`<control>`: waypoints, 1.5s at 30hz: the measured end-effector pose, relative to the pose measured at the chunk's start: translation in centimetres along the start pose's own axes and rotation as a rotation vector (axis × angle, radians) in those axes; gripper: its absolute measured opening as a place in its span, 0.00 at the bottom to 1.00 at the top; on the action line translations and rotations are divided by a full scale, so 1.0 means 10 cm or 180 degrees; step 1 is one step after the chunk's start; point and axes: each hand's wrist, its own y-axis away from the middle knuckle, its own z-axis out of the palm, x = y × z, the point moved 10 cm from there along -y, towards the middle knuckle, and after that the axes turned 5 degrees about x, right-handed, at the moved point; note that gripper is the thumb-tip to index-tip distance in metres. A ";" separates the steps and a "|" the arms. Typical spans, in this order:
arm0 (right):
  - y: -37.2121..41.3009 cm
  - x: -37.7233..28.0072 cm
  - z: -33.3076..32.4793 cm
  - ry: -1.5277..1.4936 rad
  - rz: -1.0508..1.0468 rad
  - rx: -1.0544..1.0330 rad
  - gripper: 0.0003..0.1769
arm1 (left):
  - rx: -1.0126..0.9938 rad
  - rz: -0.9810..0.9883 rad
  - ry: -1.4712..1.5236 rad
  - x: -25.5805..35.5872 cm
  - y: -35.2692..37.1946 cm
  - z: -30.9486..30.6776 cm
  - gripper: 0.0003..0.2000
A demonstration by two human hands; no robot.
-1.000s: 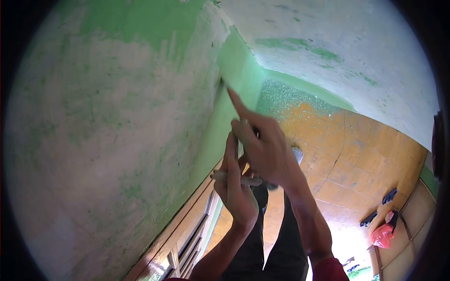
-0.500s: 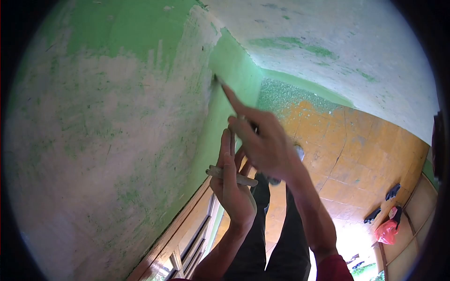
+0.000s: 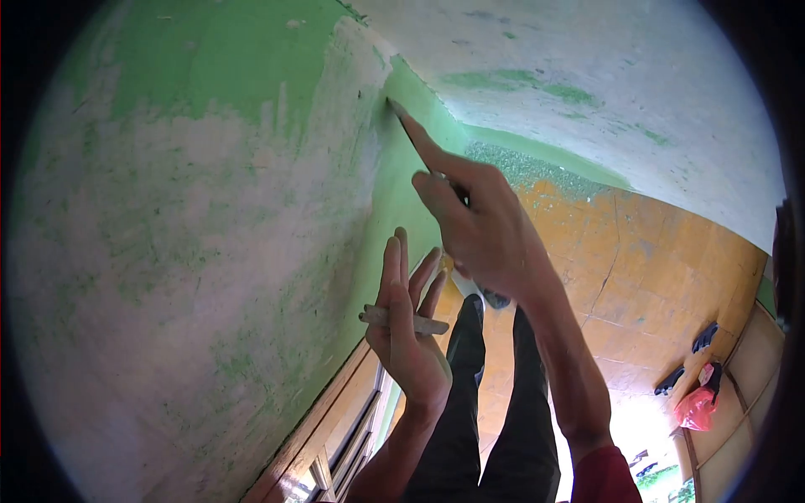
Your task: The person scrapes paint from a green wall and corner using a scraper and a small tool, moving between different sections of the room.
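Right hand (image 3: 482, 214): closed around a thin blade (image 3: 399, 111), index finger laid along it; tip at the pale, scuffed wall (image 3: 210, 193) near the corner, contact not certain. Left hand (image 3: 419, 360): fingers extended and apart, a short stick (image 3: 376, 316) held across the palm behind one digit. Risks, as judged: excess pressure on the tip could gouge the wall; a slip could scrape the forward finger; the left hand's loose hold could let the stick drop to the floor (image 3: 646, 260)
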 end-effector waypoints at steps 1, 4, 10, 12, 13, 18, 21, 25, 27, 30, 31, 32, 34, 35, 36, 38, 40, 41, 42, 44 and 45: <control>0.12 -0.04 0.06 -0.0005 -0.0139 -0.0099 0.27 | 0.0083 -0.0035 0.0011 -0.01 -0.01 -0.04 0.25; 0.07 -0.08 0.09 0.0124 -0.0214 -0.0160 0.27 | 0.0111 -0.0109 -0.0058 -0.07 -0.05 -0.09 0.26; 0.29 -0.27 0.10 0.0116 -0.0596 -0.0075 0.27 | -0.0030 -0.0152 -0.0102 -0.07 -0.05 -0.07 0.27; 0.10 -0.18 0.04 0.0124 -0.0280 -0.0117 0.28 | -0.0079 -0.0257 -0.0175 -0.15 -0.06 -0.09 0.27; -0.03 -0.09 0.00 0.0134 0.0036 -0.0173 0.29 | -0.0078 -0.0271 -0.0185 -0.15 -0.05 -0.09 0.27; 0.17 -0.35 0.03 -0.0072 -0.0314 -0.0023 0.30 | -0.0127 -0.0135 -0.0307 -0.14 -0.08 -0.11 0.29; -0.14 -0.16 -0.03 -0.0560 -0.0007 -0.0029 0.30 | -0.0196 -0.0265 -0.0206 -0.15 -0.05 -0.06 0.29; -0.05 -0.33 -0.06 -0.0803 -0.0094 0.0150 0.29 | 0.0016 -0.0336 -0.0164 -0.15 -0.04 -0.10 0.27; -0.08 -0.36 -0.04 -0.0818 -0.0195 -0.0093 0.29 | 0.0116 -0.0417 -0.0222 -0.24 -0.07 -0.17 0.26; -0.20 -0.20 -0.09 -0.1050 0.0210 0.0108 0.29 | -0.0232 -0.0280 -0.0180 -0.17 -0.04 -0.09 0.30; -0.17 -0.20 -0.09 -0.1032 0.0213 0.0108 0.29 | -0.0232 -0.0287 -0.0163 -0.16 -0.02 -0.10 0.30; -0.12 -0.22 -0.08 -0.0969 0.0097 0.0088 0.30 | -0.0208 -0.0291 -0.0223 -0.17 -0.02 -0.12 0.30; -0.08 -0.27 0.01 -0.0850 -0.0182 -0.0040 0.31 | -0.0148 -0.0240 -0.0259 -0.15 -0.06 -0.12 0.30; -0.12 -0.21 0.04 -0.0865 -0.0165 -0.0037 0.31 | -0.0210 -0.0211 -0.0210 -0.12 -0.04 -0.07 0.30; -0.20 -0.13 -0.01 -0.0975 -0.0123 0.0172 0.31 | -0.0284 -0.0187 -0.0163 -0.11 -0.03 -0.04 0.30; -0.20 -0.11 -0.06 -0.1049 -0.0122 0.0351 0.31 | -0.0234 -0.0166 -0.0177 -0.12 -0.06 -0.05 0.29; -0.02 -0.18 0.04 -0.0448 -0.0137 0.0161 0.34 | -0.0228 -0.0153 -0.0236 -0.15 -0.08 -0.07 0.29; -0.02 -0.11 0.07 -0.0450 0.0026 0.0007 0.36 | -0.0233 -0.0185 -0.0172 -0.18 -0.06 -0.10 0.29; -0.10 -0.09 0.02 -0.0471 0.0029 -0.0001 0.36 | -0.0240 -0.0239 -0.0127 -0.21 -0.05 -0.13 0.29; -0.32 0.06 -0.11 -0.0416 0.0343 -0.0041 0.38 | -0.0349 -0.0256 -0.0235 -0.22 -0.02 -0.13 0.30; -0.28 0.07 -0.13 -0.0446 0.0350 0.0004 0.40 | -0.0349 -0.0245 -0.0244 -0.22 -0.03 -0.13 0.30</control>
